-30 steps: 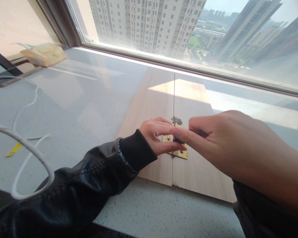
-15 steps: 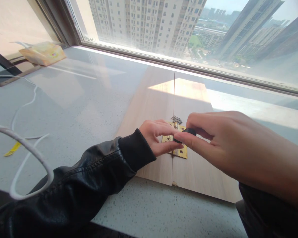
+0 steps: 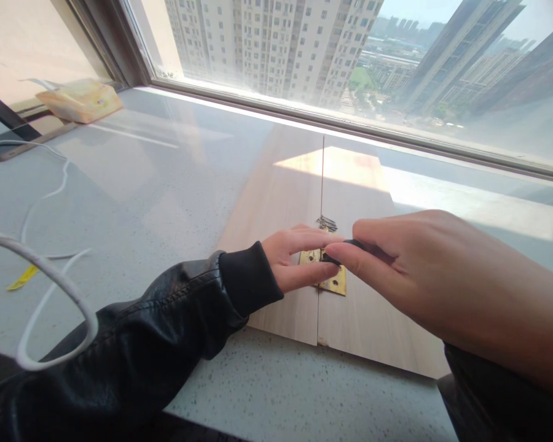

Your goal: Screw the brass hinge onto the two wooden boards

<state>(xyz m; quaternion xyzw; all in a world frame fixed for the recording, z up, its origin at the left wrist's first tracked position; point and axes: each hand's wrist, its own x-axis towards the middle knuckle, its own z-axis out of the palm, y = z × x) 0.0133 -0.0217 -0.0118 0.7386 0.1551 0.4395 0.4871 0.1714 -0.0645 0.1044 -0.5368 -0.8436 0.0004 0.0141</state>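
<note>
Sunlit speckled counter (image 3: 249, 380) — window (image 3: 350, 86) above, towers (image 3: 276, 43) outside, perhaps hazy hills (image 3: 437, 32).

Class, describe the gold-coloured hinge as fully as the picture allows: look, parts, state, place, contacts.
The hinge looks like worn brass-coloured metal: flat leaves with dark holes. It lies opened out across the seam between two pale, wood-look boards, resting on both. The left hand and a dark object gripped by the right hand partly cover it; whether either touches it is unclear. Thin metal pieces lie by its far end.
</note>
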